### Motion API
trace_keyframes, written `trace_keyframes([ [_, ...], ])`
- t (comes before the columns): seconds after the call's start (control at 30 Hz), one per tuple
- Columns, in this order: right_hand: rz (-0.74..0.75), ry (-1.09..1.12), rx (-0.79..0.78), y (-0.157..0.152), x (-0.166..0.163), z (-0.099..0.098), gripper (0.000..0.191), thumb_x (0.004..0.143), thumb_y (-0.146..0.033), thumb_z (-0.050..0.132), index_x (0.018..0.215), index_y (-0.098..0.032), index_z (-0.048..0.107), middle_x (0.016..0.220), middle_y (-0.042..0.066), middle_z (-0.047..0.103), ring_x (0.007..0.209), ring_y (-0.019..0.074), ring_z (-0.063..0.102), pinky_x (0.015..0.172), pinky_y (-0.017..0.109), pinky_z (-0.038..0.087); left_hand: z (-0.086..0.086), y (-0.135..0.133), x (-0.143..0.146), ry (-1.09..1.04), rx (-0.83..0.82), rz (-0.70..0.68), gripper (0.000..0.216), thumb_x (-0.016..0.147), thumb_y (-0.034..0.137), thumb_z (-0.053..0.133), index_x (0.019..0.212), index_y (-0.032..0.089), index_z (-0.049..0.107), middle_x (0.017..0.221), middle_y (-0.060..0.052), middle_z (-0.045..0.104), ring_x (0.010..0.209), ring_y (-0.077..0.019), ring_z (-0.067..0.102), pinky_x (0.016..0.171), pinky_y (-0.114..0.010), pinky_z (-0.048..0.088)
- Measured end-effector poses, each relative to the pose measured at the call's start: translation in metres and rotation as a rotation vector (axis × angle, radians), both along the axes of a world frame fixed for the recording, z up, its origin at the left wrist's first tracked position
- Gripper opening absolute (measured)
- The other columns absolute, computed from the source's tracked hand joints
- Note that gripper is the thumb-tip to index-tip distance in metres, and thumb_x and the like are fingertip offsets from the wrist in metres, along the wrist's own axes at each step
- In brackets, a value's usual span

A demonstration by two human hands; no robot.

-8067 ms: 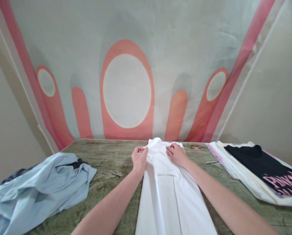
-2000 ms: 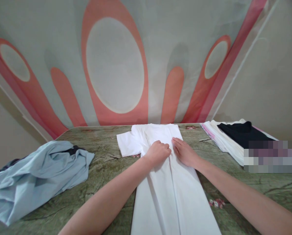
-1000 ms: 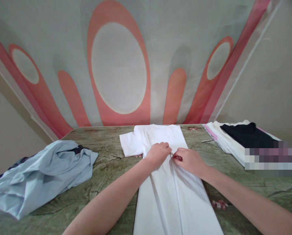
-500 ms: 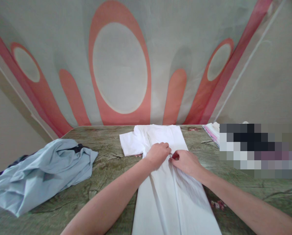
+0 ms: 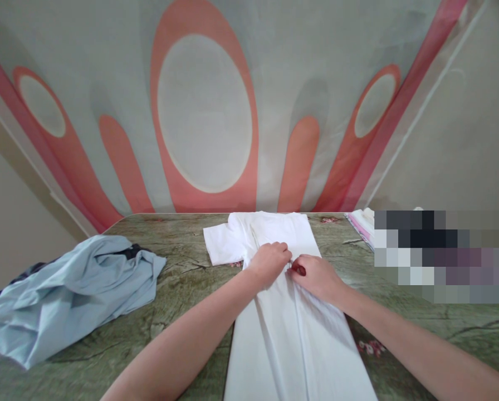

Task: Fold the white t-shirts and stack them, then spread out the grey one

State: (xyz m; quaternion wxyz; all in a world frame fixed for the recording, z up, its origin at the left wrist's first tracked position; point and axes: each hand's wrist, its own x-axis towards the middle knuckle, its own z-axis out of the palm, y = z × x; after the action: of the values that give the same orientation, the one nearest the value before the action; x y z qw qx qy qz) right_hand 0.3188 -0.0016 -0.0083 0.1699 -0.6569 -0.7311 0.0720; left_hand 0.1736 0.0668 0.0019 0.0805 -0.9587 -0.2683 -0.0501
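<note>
A white short-sleeved shirt point(image 5: 324, 356) lies lengthwise on the table in the head view, its far end at the back edge. One sleeve sticks out to the left, and the right side is folded inward. My left hand point(image 5: 270, 263) is closed on the cloth near the middle of the shirt. Close beside it, my right hand point(image 5: 318, 277) pinches the same fabric between thumb and fingers. The fingertips of both hands almost meet, and a crease runs from them toward me. What lies under my left palm is hidden.
On the left of the wood-patterned table point(image 5: 186, 312) lies a crumpled light blue garment point(image 5: 82, 295) with dark cloth under it. Folded white and pink cloth point(image 5: 360, 223) sits at the back right, beside a blurred-out patch. A patterned wall point(image 5: 274, 111) rises behind the table.
Hardly anything differs. Both hands keep their hold on the shirt at the same spot, and the view has shifted very slightly.
</note>
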Motion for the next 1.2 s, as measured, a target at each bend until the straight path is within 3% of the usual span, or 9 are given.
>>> trace_keyframes([
  [0.2,0.08,0.117,0.008,0.007,0.021,0.0,0.029,0.08,-0.027,0.043,0.062,-0.017,0.063,0.057,0.001,0.06,0.054,0.0126,0.052,0.054,0.024,0.035,0.006,-0.004,-0.003,0.02,0.021,-0.041,0.013,0.086,0.016,0.046,0.092,0.016,0.058,0.089,-0.006,0.055,0.081,-0.0202,0.055,0.068,-0.031,0.043],
  [0.33,0.104,0.195,0.191,0.016,0.032,-0.01,0.025,0.078,-0.023,0.046,0.093,-0.016,0.064,0.088,0.006,0.065,0.076,0.0163,0.058,0.071,0.027,0.045,0.01,-0.006,-0.005,0.056,0.037,-0.026,0.012,0.084,0.013,0.048,0.087,0.015,0.059,0.086,-0.007,0.056,0.08,-0.0208,0.056,0.067,-0.032,0.044],
  [0.47,0.211,0.074,0.257,0.022,0.037,-0.027,0.037,0.081,-0.022,0.044,0.115,-0.016,0.055,0.118,0.011,0.056,0.107,0.0221,0.051,0.094,0.037,0.04,0.014,-0.009,-0.005,0.084,0.024,0.01,0.014,0.083,0.011,0.047,0.088,0.014,0.06,0.086,-0.009,0.057,0.082,-0.0208,0.058,0.07,-0.032,0.045],
  [0.77,0.244,-0.117,0.22,0.024,0.04,-0.039,0.044,0.088,-0.026,0.034,0.129,-0.014,0.042,0.133,0.013,0.045,0.123,0.0241,0.04,0.101,0.043,0.035,0.029,-0.02,-0.013,0.184,-0.164,0.255,0.021,0.085,0.012,0.042,0.092,0.01,0.062,0.087,-0.014,0.063,0.089,-0.023,0.061,0.076,-0.033,0.046],
  [0.83,0.239,-0.119,0.211,0.024,0.04,-0.039,0.044,0.089,-0.027,0.033,0.129,-0.014,0.042,0.134,0.013,0.044,0.123,0.0237,0.039,0.102,0.043,0.034,0.024,-0.02,-0.014,0.109,-0.128,0.247,0.028,0.089,0.018,0.036,0.107,0.009,0.057,0.102,-0.016,0.062,0.101,-0.0238,0.057,0.086,-0.037,0.042],
  [0.93,0.223,-0.122,0.185,0.023,0.04,-0.039,0.044,0.091,-0.031,0.029,0.129,-0.014,0.043,0.135,0.012,0.042,0.125,0.0233,0.037,0.103,0.044,0.033,0.009,-0.02,-0.015,-0.005,-0.091,0.171,0.052,0.093,0.041,0.028,0.131,0.007,0.036,0.132,-0.019,0.042,0.124,-0.0247,0.037,0.102,-0.041,0.025],
  [1.03,0.206,-0.122,0.149,0.022,0.039,-0.038,0.046,0.092,-0.033,0.027,0.13,-0.014,0.042,0.137,0.012,0.04,0.127,0.0233,0.034,0.103,0.045,0.032,-0.002,-0.022,-0.013,-0.009,-0.156,0.169,0.074,0.087,0.06,0.02,0.135,0.005,0.029,0.141,-0.019,0.027,0.131,-0.0267,0.024,0.105,-0.041,0.018],
  [1.1,0.197,-0.119,0.131,0.021,0.039,-0.038,0.046,0.092,-0.034,0.027,0.131,-0.015,0.042,0.138,0.011,0.039,0.127,0.0235,0.033,0.103,0.046,0.031,-0.001,-0.023,-0.009,0.015,-0.193,0.222,0.077,0.085,0.064,0.021,0.129,0.004,0.039,0.135,-0.022,0.037,0.127,-0.0295,0.031,0.102,-0.043,0.021],
  [1.2,0.193,-0.114,0.12,0.021,0.039,-0.039,0.047,0.091,-0.035,0.027,0.132,-0.016,0.041,0.139,0.01,0.038,0.128,0.0236,0.033,0.103,0.046,0.03,0.007,-0.019,-0.006,0.021,-0.206,0.305,0.062,0.088,0.055,0.024,0.112,0.007,0.056,0.112,-0.021,0.058,0.111,-0.0299,0.05,0.096,-0.046,0.028],
])
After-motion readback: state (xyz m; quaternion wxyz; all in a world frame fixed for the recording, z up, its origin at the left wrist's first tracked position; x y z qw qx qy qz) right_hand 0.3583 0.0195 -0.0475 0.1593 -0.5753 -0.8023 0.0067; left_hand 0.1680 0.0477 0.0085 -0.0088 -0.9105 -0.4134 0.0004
